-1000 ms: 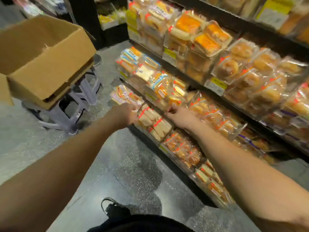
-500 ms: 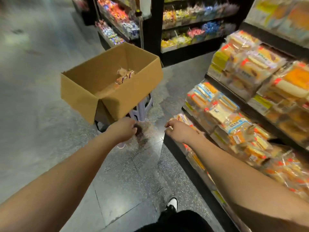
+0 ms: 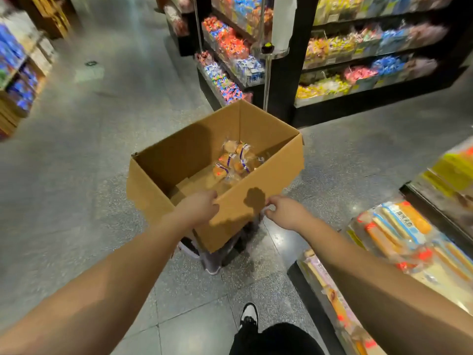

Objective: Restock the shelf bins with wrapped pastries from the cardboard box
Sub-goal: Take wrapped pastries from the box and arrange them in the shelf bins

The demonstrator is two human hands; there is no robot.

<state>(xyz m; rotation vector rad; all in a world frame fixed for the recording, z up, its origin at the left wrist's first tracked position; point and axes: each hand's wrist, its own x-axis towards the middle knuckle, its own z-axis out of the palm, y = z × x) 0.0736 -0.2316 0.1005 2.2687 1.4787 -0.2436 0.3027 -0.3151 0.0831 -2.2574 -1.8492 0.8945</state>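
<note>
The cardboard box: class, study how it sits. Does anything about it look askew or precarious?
Yes. The cardboard box sits tilted on a small stool much narrower than its base, so it overhangs all round. The few wrapped pastries lie bunched toward its right side. The left hand is at the near rim; the right hand hovers beside it.

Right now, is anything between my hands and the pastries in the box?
Only the cardboard box's near wall. Both the left hand and right hand are at it; the wrapped pastries lie uncovered inside.
</note>
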